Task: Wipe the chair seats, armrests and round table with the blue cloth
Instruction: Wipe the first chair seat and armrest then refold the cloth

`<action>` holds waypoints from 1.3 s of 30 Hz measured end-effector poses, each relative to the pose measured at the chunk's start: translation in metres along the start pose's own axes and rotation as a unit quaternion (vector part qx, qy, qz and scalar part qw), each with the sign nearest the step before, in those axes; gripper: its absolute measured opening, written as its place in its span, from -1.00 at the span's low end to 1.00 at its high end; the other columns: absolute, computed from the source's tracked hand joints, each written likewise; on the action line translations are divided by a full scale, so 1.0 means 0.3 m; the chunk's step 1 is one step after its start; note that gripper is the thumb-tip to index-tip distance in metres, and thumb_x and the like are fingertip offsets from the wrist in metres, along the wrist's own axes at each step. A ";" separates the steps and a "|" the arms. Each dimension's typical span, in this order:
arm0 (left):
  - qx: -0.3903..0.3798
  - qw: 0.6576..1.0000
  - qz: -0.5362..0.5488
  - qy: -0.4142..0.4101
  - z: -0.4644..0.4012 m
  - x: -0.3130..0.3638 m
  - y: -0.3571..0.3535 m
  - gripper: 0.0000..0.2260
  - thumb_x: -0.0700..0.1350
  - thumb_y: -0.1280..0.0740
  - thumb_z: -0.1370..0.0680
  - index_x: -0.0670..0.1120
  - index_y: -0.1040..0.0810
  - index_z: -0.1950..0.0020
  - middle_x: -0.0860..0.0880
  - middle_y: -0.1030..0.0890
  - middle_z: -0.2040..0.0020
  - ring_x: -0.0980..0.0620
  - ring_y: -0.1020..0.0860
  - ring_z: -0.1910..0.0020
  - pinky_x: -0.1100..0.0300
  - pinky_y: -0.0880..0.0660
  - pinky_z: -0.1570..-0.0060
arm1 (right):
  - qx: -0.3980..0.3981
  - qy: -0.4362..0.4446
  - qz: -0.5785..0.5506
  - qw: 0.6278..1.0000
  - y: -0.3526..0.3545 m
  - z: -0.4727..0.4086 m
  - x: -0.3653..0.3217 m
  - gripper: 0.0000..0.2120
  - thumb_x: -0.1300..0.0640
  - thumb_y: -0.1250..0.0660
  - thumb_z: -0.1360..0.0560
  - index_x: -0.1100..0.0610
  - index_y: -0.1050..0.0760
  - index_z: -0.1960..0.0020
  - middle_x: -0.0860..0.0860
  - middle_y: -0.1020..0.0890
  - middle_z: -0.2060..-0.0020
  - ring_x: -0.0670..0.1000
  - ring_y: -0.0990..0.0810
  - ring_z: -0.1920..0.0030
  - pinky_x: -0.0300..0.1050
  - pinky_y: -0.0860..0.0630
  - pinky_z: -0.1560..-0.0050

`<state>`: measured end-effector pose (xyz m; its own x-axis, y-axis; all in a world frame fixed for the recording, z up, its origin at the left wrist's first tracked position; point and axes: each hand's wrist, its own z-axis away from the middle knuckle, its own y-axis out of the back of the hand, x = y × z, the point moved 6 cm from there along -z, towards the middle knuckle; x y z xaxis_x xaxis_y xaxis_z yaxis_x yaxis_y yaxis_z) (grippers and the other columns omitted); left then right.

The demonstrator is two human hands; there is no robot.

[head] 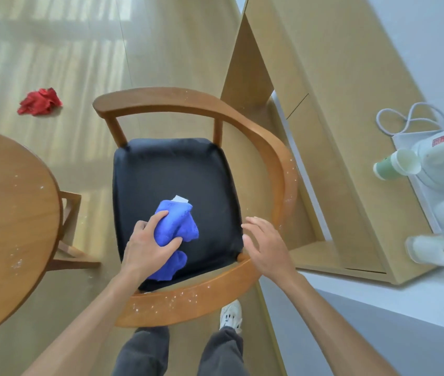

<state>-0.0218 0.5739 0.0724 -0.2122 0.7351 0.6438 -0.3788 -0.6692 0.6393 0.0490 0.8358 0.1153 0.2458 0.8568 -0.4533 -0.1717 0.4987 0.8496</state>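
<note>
The round table (9,213) fills the left edge of the view; its wooden top carries scattered white specks and has not been wiped, judging by them. Just right of it stands the chair (196,204), seen from above and behind its curved rail. The rail (283,164) runs as one band from the left armrest round the back to the right armrest; white specks lie on the near section and on the right-hand curve.

The black seat (177,175) sits inside the rail, its long axis running away from the person. The far half looks clean; no specks can be made out on it.

The cloth (177,226) is bunched on the near half of the seat, slightly left of centre. A white tag shows at its far end.

The left hand (147,248) grips the cloth from above, fingers curled over the bundle and thumb at its side. The right hand (264,245) hovers with fingers spread and relaxed, holding nothing, just above the seat's near right corner, beside the rail.

Governing relation: the speckled rail lies nearer the person than the cloth and curves off to the right. The left hand holds the cloth, so the likely next move is a pull back and across onto that rail. The right hand is nearer the right armrest but has no cloth.
</note>
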 end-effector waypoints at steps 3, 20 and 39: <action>0.020 1.000 0.000 -0.008 0.062 0.106 -0.063 -0.47 0.13 -0.38 -0.42 0.30 -0.31 -0.36 0.09 -0.38 -0.01 0.04 -0.51 0.10 0.13 -0.44 0.04 | 0.014 0.006 -0.024 1.000 0.059 0.028 0.069 -0.72 0.11 -0.17 -0.62 0.09 -0.50 -0.29 -0.06 -0.47 -0.34 -0.09 -0.33 -0.39 -0.27 -0.14 -0.38; 0.145 0.957 -0.248 -0.044 0.370 0.254 -0.605 -0.40 0.04 -0.56 -0.23 -0.07 -0.51 -0.21 -0.24 -0.54 -0.01 -0.21 -0.51 0.15 0.03 -0.46 0.25 | -0.014 0.103 -0.072 0.992 -0.099 0.115 0.240 -0.76 0.29 -0.23 -0.57 0.24 -0.57 -0.18 0.06 -0.54 -0.25 0.05 -0.44 -0.32 -0.11 -0.33 -0.36; 0.273 0.939 -0.203 -0.051 0.473 -0.052 -0.380 -0.46 0.00 -0.46 -0.27 -0.06 -0.52 -0.24 -0.26 -0.52 -0.03 -0.25 -0.49 0.10 -0.05 -0.45 0.16 | 0.026 0.227 0.152 0.962 -0.430 0.180 -0.019 -0.65 0.12 -0.07 -0.58 0.20 -0.62 -0.06 0.11 -0.65 -0.06 0.14 -0.60 -0.12 0.09 -0.47 -0.24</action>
<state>0.1525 0.6234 0.0491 -0.0527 0.9463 0.3189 0.1134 -0.3116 0.9434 0.1213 0.7595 0.0229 -0.2513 0.9368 -0.2434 -0.1200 0.2193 0.9682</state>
